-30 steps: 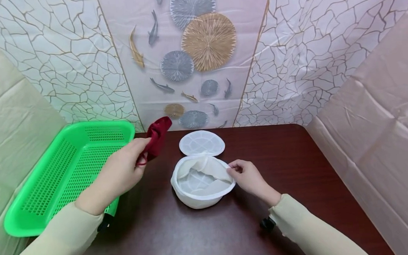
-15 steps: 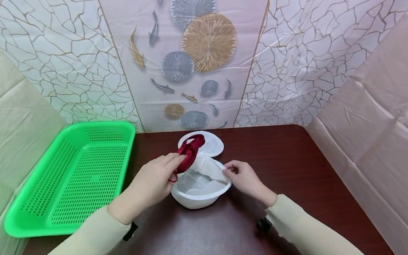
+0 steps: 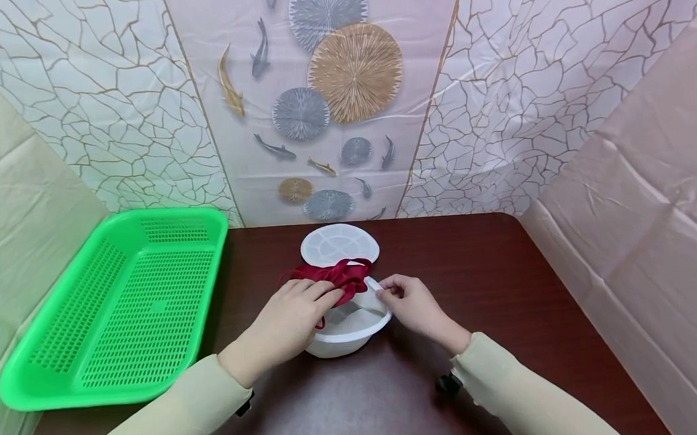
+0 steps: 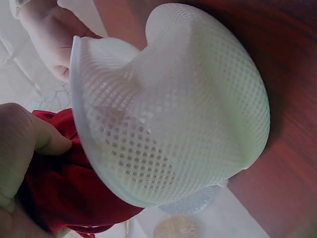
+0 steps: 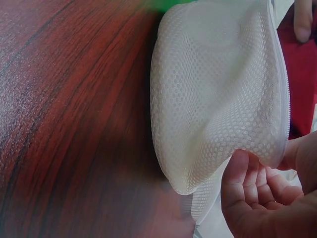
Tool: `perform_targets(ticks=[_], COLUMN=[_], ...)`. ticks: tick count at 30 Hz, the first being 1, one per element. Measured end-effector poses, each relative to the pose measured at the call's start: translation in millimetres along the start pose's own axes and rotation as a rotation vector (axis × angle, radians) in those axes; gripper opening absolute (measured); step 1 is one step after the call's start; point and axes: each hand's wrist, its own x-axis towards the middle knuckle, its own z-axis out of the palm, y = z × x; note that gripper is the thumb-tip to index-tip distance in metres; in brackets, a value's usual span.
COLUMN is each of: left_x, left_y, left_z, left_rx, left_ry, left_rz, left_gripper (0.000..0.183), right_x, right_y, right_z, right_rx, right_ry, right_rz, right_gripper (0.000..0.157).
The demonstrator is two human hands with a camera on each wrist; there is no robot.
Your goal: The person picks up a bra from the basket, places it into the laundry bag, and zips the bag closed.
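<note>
A white mesh laundry bag (image 3: 339, 345) with a zipped rim stands on the table, its round lid (image 3: 328, 241) folded back behind it. My left hand (image 3: 286, 323) grips a dark red silky garment (image 3: 352, 276) with thin straps, right over the bag's opening. In the left wrist view, the thumb presses on the red cloth (image 4: 69, 188) beside the bag's rim. My right hand (image 3: 418, 307) pinches the bag's right rim. From the right wrist, thumb and fingers show on either side of the mesh wall (image 5: 218, 84), which bends inward there. Part of the garment is hidden behind my left hand.
A green plastic basket (image 3: 17, 389) with perforated sides stands on the left of the dark red wooden table (image 3: 485, 262). Patterned cloth walls (image 3: 488, 133) enclose the table at the back and sides.
My left hand has carried the red garment rightward from beside the green basket and lowered it over the bag's opening. My right hand keeps its pinch on the rim, shifting slightly left.
</note>
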Motion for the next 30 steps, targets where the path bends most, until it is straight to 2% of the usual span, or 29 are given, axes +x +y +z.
perform_targets(ticks=[6, 12, 19, 24, 30], left_x=[-2.0, -6.0, -9.6, -11.9, -14.3], left_y=[2.2, 5.2, 8.3, 9.0, 7.9], left_z=[4.6, 12.4, 24.1, 29.3, 30.5], left_rx=[-0.006, -0.021, 0.007, 0.026, 0.022], left_ry=[-0.031, -0.127, -0.221, -0.265, -0.323], left_rz=[-0.006, -0.008, -0.016, -0.047, -0.120], left_gripper=[0.048, 0.046, 0.039, 0.034, 0.028], right_x=[0.6, 1.9, 1.4, 2.1, 3.5], right_y=[-1.3, -2.9, -5.4, -8.8, -15.3], right_z=[0.5, 2.6, 3.9, 1.8, 0.1], right_rx=[-0.005, -0.012, -0.016, -0.002, 0.031], right_ry=[0.003, -0.001, -0.006, 0.016, 0.044], right_rz=[-0.005, -0.028, -0.060, -0.089, -0.148], right_gripper=[0.008, 0.007, 0.005, 0.006, 0.007])
